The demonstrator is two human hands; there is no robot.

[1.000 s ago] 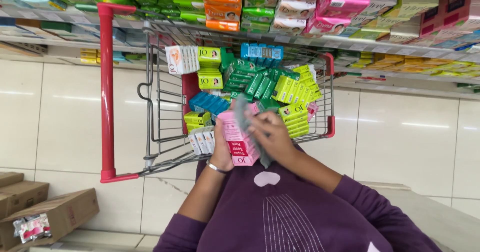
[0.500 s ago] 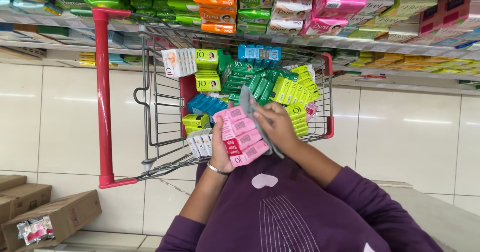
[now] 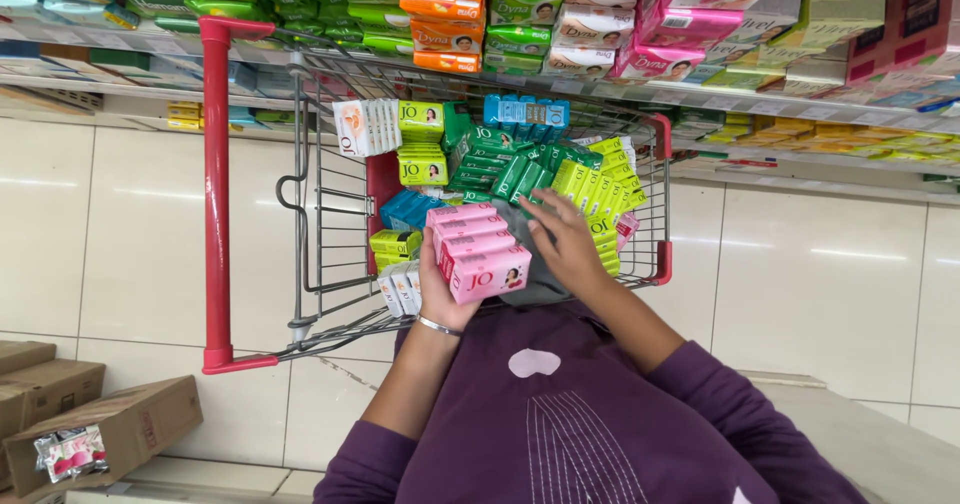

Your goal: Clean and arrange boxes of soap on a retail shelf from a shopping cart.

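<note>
My left hand [image 3: 440, 289], with a thin bangle on the wrist, holds a stack of several pink soap boxes [image 3: 478, 249] over the near end of a wire shopping cart [image 3: 320, 214]. To the right of the stack, my right hand [image 3: 565, 244] has its fingers spread and lies on a grey piece of wrapping [image 3: 530, 279], touching the side of the stack. The cart is full of soap boxes: green ones [image 3: 500, 164], yellow-green ones [image 3: 595, 184], blue ones [image 3: 527, 114] and white ones [image 3: 365, 127].
The cart has a red handle bar [image 3: 216, 194] at the left and stands on pale floor tiles. Shelves [image 3: 600, 24] packed with soap boxes in many colours run along the top. Brown cardboard cartons [image 3: 100, 429] sit at the bottom left, one with a small packet on it.
My right hand has come off the top of the pink stack and moved right and down. The grey wrapping has dropped with it, and the pink boxes now show fully.
</note>
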